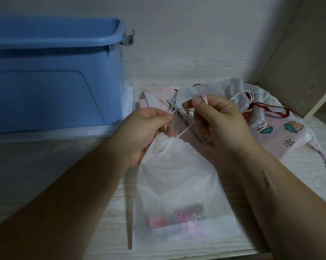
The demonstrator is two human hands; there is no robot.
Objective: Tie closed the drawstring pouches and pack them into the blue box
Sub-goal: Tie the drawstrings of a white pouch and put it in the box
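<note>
**White pouch [177,184]: neck gathered**

It lies flat on the table [45,166], neck between both hands. Left hand [139,132] pinches one drawstring [184,130] end; right hand [220,124] pinches the other. Blue box [55,81] stands at left, other pouches [282,128] at right.

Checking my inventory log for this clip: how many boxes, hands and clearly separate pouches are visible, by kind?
Blue box: 1
Hands, left hand and right hand: 2
White pouch, gripped by both: 1
Strawberry-print pouch: 1
Total: 5, leaving out the tangled heap behind, which I cannot count.
</note>
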